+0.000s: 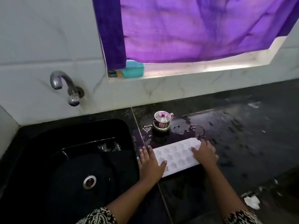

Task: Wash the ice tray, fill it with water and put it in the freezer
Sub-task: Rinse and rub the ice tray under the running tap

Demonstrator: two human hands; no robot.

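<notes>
Patterned black-and-white sleeves [100,216] frame the bottom edge. Ahead of them the white plastic ice tray [178,156] lies flat on the wet, dark speckled stone tabletop [242,143], just right of the sink, its rounded cells facing up. The left hand [149,164] rests at the tray's left end, its fingers [145,152] straight and close together along the rim, the thumb laid across the near corner. The right hand [204,153] covers the tray's right end, thumb out over the cells. Whether its fingers curl under the rim I cannot tell.

To the left sits a glossy black sink [48,159] with a round metal drain [89,181]. Beyond the tray a small lidded steel pot [161,121] stands among puddles. A curved chrome tap [64,84] juts from the white marble wall. On the sill a teal plastic box [134,69] sits under a purple cloth curtain [194,26].
</notes>
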